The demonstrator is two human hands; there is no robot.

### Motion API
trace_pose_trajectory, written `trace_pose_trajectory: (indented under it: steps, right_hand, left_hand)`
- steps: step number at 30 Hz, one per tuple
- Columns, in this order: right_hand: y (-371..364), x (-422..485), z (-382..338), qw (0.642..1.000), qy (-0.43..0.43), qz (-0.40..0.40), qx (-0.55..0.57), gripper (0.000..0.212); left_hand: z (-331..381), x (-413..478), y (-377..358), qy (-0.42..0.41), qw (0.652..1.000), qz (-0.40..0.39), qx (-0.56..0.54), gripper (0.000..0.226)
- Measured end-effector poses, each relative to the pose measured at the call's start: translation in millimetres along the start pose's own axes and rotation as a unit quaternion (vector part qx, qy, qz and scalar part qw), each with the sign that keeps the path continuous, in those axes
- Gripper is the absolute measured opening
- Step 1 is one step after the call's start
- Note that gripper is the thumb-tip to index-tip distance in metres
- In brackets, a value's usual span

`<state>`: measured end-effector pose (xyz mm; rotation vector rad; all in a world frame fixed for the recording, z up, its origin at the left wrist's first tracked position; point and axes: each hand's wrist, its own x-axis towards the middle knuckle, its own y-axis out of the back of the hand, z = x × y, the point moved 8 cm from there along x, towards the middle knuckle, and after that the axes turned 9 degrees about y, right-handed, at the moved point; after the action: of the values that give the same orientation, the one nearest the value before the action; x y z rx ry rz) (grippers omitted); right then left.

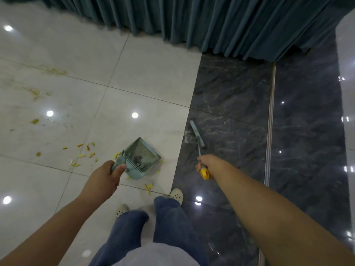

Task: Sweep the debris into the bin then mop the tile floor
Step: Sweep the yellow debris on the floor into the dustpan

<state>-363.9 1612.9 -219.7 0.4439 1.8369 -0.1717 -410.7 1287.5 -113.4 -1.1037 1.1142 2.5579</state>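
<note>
My left hand (110, 174) grips the handle of a pale blue dustpan (143, 155) that stands on the white tile floor (146, 73), its mouth facing away from me. Some dark dirt lies inside the pan. My right hand (206, 166) grips the yellow-ended handle of a broom (196, 136); its blue head rests on the dark marble strip (230, 104) to the right of the pan. Yellow debris pieces (86, 153) lie scattered left of the pan, and a few more yellow bits (148, 188) lie just in front of my feet.
A teal pleated curtain (211, 24) hangs along the far side down to the floor. Yellowish smears (36, 92) and spots stain the white tiles at far left. A metal strip (269, 121) runs through the dark marble. My feet in pale perforated clogs (176, 195) stand near the tile border.
</note>
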Motion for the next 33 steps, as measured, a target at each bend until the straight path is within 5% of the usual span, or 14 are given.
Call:
trace_pose_trajectory:
  steps: [10, 25, 33]
  right_hand:
    - [-167.1, -53.1, 95.1, 0.986, -0.06, -0.073, -0.138, 0.019]
    - [-184.2, -110.4, 169.7, 0.999, 0.031, 0.029, 0.029, 0.018]
    - [-217.7, -100.9, 212.9, 0.989, -0.035, 0.003, 0.145, 0.028]
  left_hand:
    - [-106.0, 15.2, 89.4, 0.021, 0.998, 0.024, -0.055, 0.035]
    - [-208.3, 11.3, 162.2, -0.001, 0.999, 0.008, -0.046, 0.028]
    - [-256.0, -10.6, 173.6, 0.02, 0.998, 0.029, -0.049, 0.031]
